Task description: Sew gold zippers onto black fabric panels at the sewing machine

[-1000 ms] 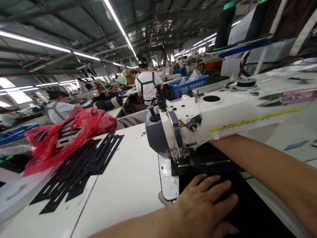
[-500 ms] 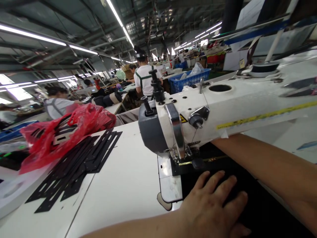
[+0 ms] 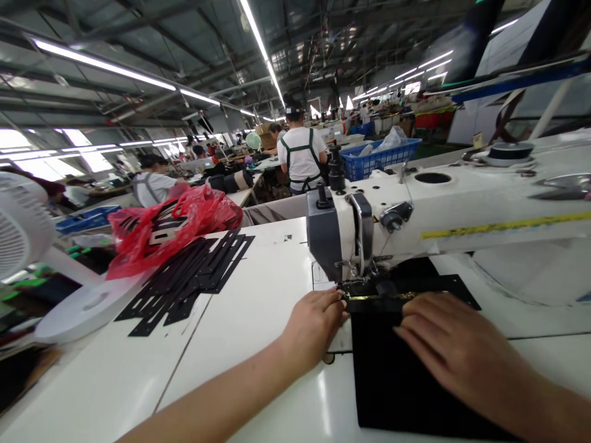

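A gold-toothed zipper lies along the upper part of a black fabric panel, passing beneath the presser foot of a white sewing machine. Left of the foot, my left hand is closed, thumb and fingers pinching the zipper's end. My right hand is over the panel to the right of the foot. Its fingers are bent together at the zipper and the fabric just below it, slightly blurred. The hand covers part of the zipper and the panel's right side.
Flat black cut-out pieces lie spread on the white table, beside a red plastic bag. A white fan stands at the left. Behind the machine are a blue basket and a person in green straps.
My left hand has gone from lying spread on the fabric to pinching at the foot's left. My right hand has come out from behind the machine arm onto the panel. The view has shifted left.
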### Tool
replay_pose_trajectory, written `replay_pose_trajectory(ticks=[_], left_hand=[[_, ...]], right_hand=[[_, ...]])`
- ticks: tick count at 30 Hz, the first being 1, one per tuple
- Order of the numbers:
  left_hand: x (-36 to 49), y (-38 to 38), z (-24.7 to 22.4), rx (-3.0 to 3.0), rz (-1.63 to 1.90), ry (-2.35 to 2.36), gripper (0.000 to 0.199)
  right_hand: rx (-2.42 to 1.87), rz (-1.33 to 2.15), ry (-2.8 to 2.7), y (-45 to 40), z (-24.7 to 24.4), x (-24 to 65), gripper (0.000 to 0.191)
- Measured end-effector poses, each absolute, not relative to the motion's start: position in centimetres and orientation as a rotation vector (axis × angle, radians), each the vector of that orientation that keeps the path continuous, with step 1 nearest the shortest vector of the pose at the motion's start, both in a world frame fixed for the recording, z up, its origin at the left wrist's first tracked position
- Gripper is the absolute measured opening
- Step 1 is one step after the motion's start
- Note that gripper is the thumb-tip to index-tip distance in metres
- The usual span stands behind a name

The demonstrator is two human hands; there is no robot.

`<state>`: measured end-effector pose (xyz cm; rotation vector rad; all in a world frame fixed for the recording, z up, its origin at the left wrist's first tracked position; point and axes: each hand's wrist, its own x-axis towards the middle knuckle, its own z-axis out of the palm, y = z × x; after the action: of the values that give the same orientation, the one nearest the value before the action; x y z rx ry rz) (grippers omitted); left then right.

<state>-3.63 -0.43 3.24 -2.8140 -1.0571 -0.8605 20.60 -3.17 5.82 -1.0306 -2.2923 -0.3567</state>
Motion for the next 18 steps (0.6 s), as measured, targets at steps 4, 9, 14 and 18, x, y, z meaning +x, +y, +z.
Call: replay_pose_trajectory(ticks=[4, 9, 14, 18], left_hand=[[-3.2, 0.5, 4.0, -2.790, -0.775, -1.233, 0.016], [-3.1, 0.5, 4.5, -2.749, -0.800, -1.298, 0.017], [-3.1, -0.1, 3.4, -2.785, -0.818, -1.148, 0.013], [-2.8, -0.4, 3.5, -2.746, -0.694, -0.988, 0.012]], right_hand=[[-1.099, -0.310, -2.357, -4.8, 4.3, 17.4, 0.024], [-1.223, -0.192, -2.430, -2.2, 3.9, 15.8, 0.020], [-1.099, -0.252, -2.445, -2.3, 3.4, 15.8, 0.017], [-1.066, -0.180, -2.485, -2.8, 3.6, 16.1, 0.018]])
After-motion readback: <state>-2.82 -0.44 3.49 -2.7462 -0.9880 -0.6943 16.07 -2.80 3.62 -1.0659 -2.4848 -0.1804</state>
